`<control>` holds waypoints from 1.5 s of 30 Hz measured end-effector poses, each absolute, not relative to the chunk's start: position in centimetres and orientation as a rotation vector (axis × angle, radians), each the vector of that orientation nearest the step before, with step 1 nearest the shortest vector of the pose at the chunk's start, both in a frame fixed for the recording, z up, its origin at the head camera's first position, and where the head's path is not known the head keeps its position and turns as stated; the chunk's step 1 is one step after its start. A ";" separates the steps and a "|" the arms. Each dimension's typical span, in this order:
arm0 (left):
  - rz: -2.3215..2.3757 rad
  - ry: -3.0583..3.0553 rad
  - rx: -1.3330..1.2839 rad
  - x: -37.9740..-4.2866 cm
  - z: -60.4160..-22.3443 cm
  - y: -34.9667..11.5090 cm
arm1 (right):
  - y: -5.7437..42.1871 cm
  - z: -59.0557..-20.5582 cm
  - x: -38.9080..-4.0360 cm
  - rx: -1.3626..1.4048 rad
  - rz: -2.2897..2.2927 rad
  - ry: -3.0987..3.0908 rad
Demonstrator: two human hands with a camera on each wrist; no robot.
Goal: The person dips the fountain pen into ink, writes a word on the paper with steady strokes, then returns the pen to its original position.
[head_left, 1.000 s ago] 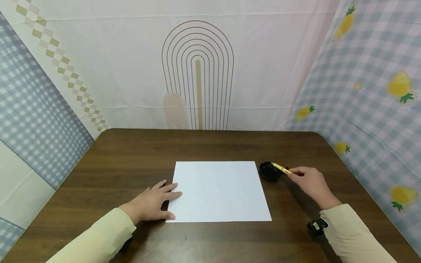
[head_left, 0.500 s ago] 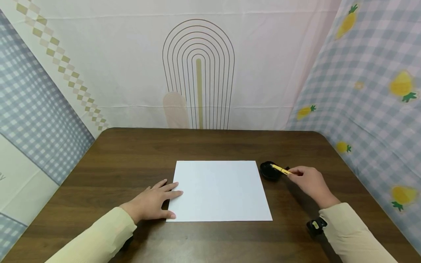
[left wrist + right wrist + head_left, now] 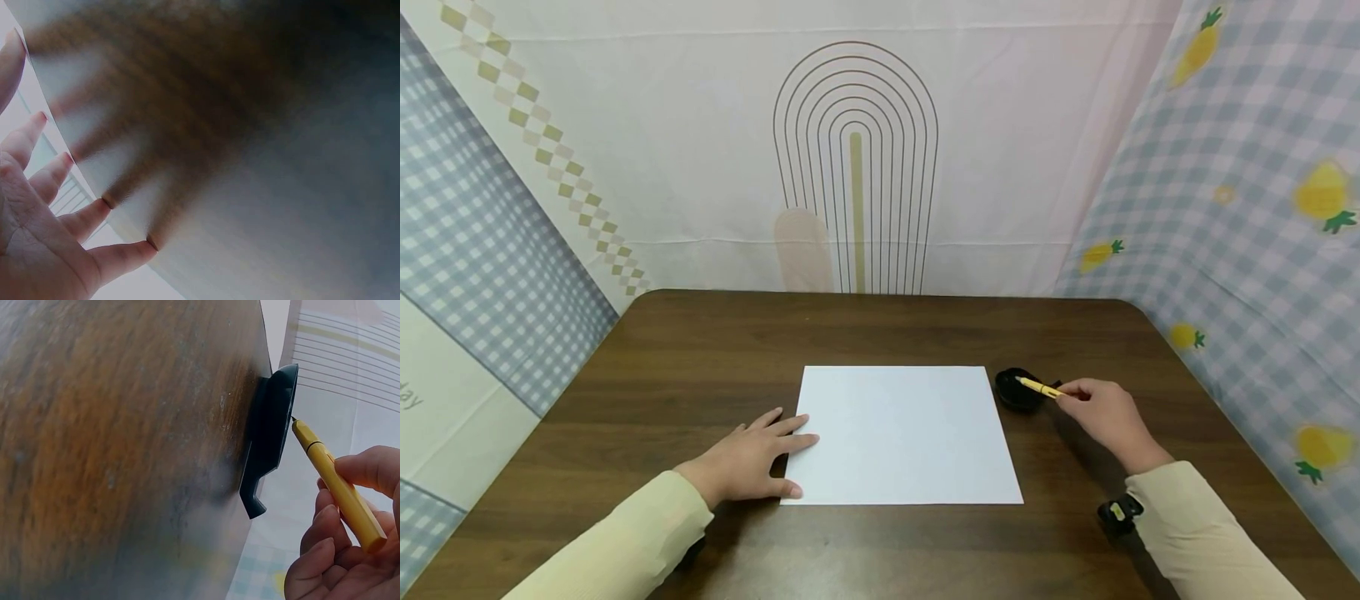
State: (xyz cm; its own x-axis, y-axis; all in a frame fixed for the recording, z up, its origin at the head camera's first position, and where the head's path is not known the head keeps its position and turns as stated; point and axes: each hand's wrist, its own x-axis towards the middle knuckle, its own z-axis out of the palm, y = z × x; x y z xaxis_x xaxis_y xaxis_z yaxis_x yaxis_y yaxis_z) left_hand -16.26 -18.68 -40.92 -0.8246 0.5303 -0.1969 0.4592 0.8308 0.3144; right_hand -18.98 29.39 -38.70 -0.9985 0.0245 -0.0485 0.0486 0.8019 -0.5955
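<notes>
A white sheet of paper [image 3: 910, 433] lies on the brown table. My left hand [image 3: 745, 458] rests at its left edge with fingers spread, and the thumb and fingertips touch the sheet and tabletop in the left wrist view. To the right of the sheet sits a small black dish [image 3: 1011, 402] with a short handle. My right hand [image 3: 1105, 417] pinches a yellow pen [image 3: 340, 484] between thumb and fingers, held at a slant. Its dark tip points at the dish, right at the rim in the right wrist view.
A brown wooden table [image 3: 880, 329] with rounded far corners fills the foreground. Behind it hangs a white cloth [image 3: 700, 125] with an arch print. Blue checked cloth [image 3: 1247, 250] with yellow fruit prints borders the right side. A small black device [image 3: 1122, 512] sits at the right wrist.
The pen's tip has dipped slightly, further over the dish. The left hand stays in place on the paper. The whole head view has shifted a little.
</notes>
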 end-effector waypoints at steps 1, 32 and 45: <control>0.367 2.736 0.755 -16.3 -40.9 -18.7 | 29.4 -38.7 -19.0 0.060 -0.973 2.944; 0.380 2.731 0.734 -16.1 -40.6 -18.4 | 29.3 -38.4 -19.7 0.068 -0.968 2.925; 0.377 2.730 0.732 -16.2 -40.7 -18.5 | 29.4 -38.0 -19.9 0.017 -0.942 2.935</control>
State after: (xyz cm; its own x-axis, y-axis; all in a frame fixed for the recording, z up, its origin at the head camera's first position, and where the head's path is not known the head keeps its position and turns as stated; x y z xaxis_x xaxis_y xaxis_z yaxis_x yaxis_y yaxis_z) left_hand -16.18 -18.48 -40.71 -0.8292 0.5190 -0.2076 0.4434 0.8368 0.3211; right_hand -19.86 29.36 -37.98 -0.9982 -0.0072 -0.0594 0.0286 0.8135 -0.5808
